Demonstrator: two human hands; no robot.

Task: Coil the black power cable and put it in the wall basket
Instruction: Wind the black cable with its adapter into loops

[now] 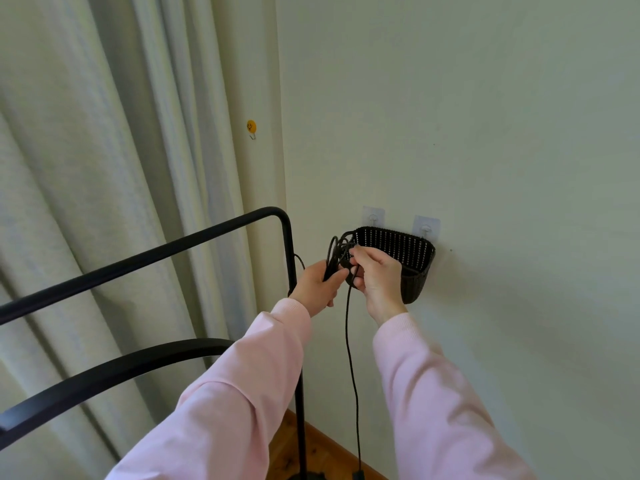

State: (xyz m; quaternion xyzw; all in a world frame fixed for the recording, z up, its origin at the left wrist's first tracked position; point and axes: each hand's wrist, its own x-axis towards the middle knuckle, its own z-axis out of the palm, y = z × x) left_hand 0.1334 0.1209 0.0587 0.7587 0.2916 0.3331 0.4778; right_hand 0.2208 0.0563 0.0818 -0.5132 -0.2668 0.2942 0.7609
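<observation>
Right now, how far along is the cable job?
Done: several loops of the thin black power cable are gathered in the left hand. In hand: the right hand pinches the next loop. Left: a long tail hangs down to the floor, and the dark woven wall basket has no cable inside yet.

I see the dark woven wall basket (414, 252) on the wall, right of the black metal rack (166, 252); the black power cable (350, 341) hangs before it, between both.

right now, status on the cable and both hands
Left hand grips coiled loops. Right hand pinches black cable, tail hanging floorward. Wall basket just behind, nothing blocking.
</observation>
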